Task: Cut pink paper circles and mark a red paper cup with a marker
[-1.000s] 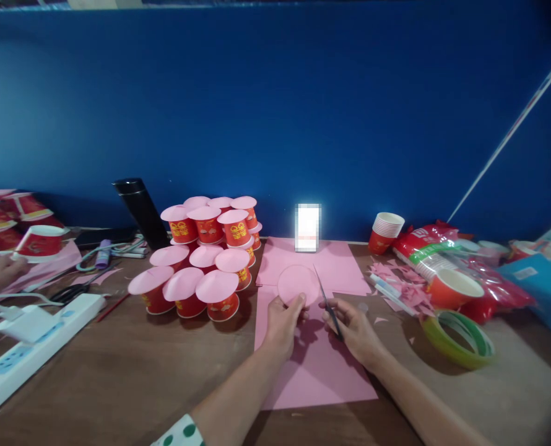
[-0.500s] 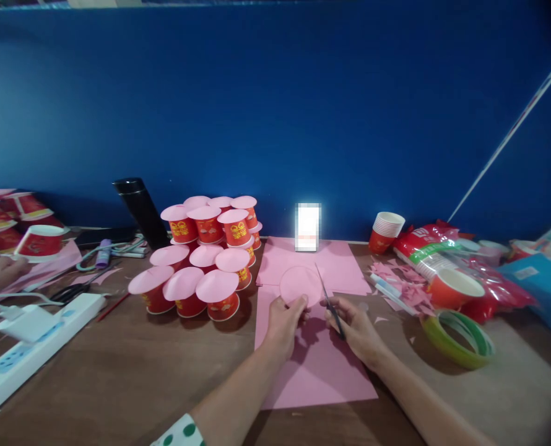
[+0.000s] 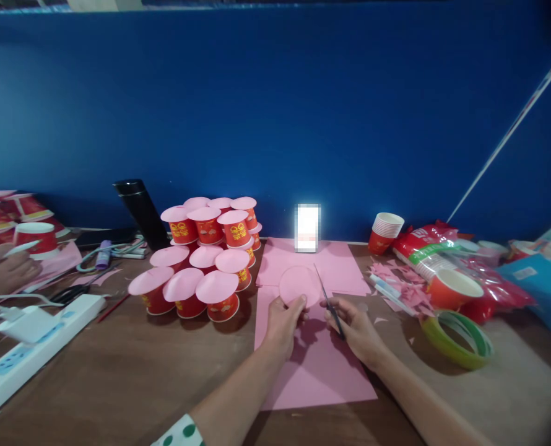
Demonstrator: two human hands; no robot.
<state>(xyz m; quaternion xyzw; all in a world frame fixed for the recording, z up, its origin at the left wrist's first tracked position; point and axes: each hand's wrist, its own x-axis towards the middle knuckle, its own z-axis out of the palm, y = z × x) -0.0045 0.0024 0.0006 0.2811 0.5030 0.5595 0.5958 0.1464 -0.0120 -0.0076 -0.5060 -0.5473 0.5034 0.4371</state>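
Observation:
Between thumb and fingers, my left hand [image 3: 285, 322] pinches the lower edge of a round pink paper disc [image 3: 298, 285]. My right hand [image 3: 356, 328] is closed on the dark handles of a pair of scissors [image 3: 335, 317], whose blades point up along the disc's right edge. Whether the blades touch the paper I cannot tell. Below both hands lie pink paper sheets [image 3: 319, 384] on the brown table. To the left stand several red paper cups [image 3: 222, 308], stacked in tiers and topped with pink discs [image 3: 182, 284].
A lit phone [image 3: 308, 229] leans on the blue wall. On the right are nested cups [image 3: 386, 232], pink scraps [image 3: 403, 285], an upright cup [image 3: 456, 288] and a tape roll [image 3: 461, 337]. On the left are a black flask [image 3: 140, 210], a power strip [image 3: 38, 353] and another person's hand [image 3: 6, 269].
My hands, the disc and the scissors are almost unmoved. At the far left, the other person's hand has shifted right, and the red cup near it now stands upright instead of tilted.

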